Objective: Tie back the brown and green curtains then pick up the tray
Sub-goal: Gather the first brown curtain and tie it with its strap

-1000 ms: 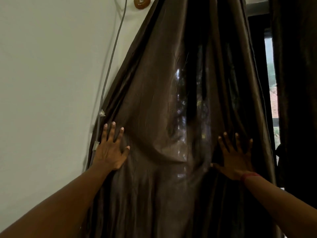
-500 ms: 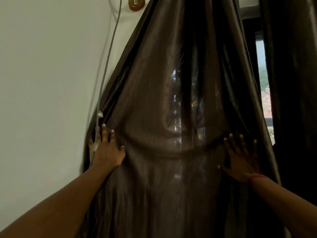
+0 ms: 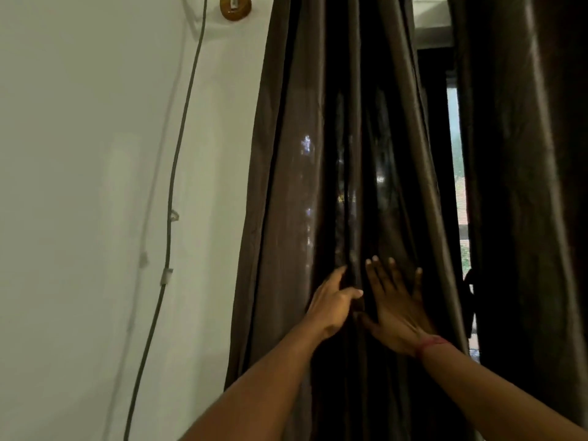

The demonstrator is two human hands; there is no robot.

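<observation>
The brown curtain (image 3: pixel 286 192) hangs in bunched vertical folds in the middle of the head view. My left hand (image 3: pixel 331 302) curls around a gathered fold of it, thumb in front of the fabric. Just to its right, my right hand (image 3: pixel 396 308) lies flat on the curtain with fingers spread, a red thread around the wrist. A second dark curtain panel (image 3: pixel 528 202) hangs at the far right. No green curtain or tray is in view.
A pale wall (image 3: pixel 79 186) fills the left side, with a grey cable (image 3: pixel 173 186) clipped down it and a round wooden hook (image 3: pixel 236 7) at the top. A bright window gap (image 3: pixel 459 186) shows between the two curtain panels.
My left hand has swept right from the curtain's left edge to meet the right hand. The spread fabric is now gathered into narrow folds, baring the wall.
</observation>
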